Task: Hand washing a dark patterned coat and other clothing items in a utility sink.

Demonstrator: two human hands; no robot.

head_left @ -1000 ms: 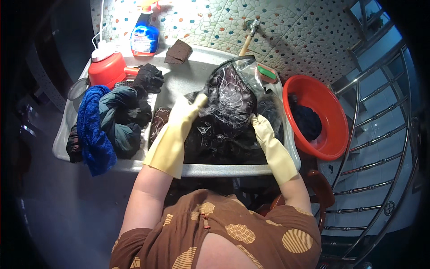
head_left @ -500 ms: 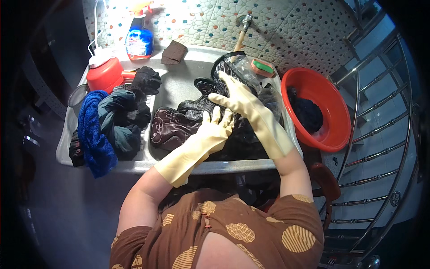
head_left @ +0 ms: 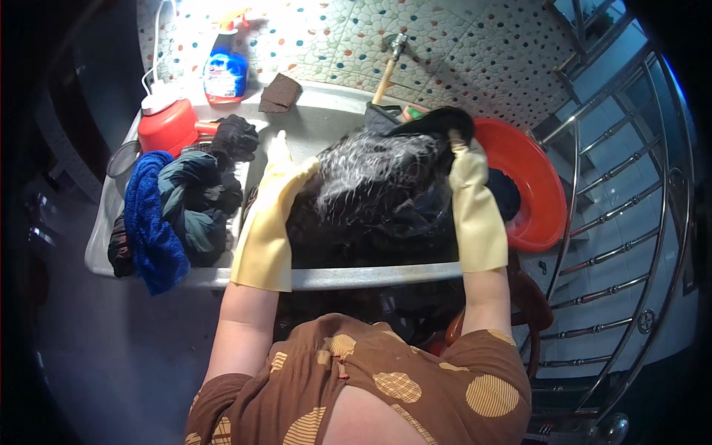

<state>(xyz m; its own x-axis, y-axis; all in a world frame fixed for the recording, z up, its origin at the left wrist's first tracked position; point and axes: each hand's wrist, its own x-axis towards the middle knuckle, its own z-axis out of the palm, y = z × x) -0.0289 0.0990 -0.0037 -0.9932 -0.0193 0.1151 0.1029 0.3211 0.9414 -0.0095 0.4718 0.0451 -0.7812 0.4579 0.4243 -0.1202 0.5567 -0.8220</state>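
Observation:
A wet black garment (head_left: 371, 170), streaked with white glints and partly smeared by motion, spreads across the grey sink basin (head_left: 356, 279). My right hand (head_left: 467, 159), in a cream rubber glove, grips the garment's edge at its far right and lifts that part above the rim. At the garment's left side my left hand (head_left: 283, 167), gloved alike, has its fingers stretched forward and its thumb apart. The left thumb is close to the cloth; whether it touches cannot be made out. The dark brown cloth seen earlier is hidden.
Left on the sink lie a blue towel (head_left: 152, 222), a grey-green cloth (head_left: 194, 196) and a red dipper (head_left: 169, 130). Behind stand a blue spray bottle (head_left: 225, 74) and a brown sponge (head_left: 280, 93). A wooden stick (head_left: 384, 80) hangs by the wall tap (head_left: 398, 43). Right: red basin (head_left: 538, 200), metal railing (head_left: 604, 256).
My hands have moved apart, the left one leftward and the right one rightward. My right hand has taken hold of the black garment and spread it over the basin.

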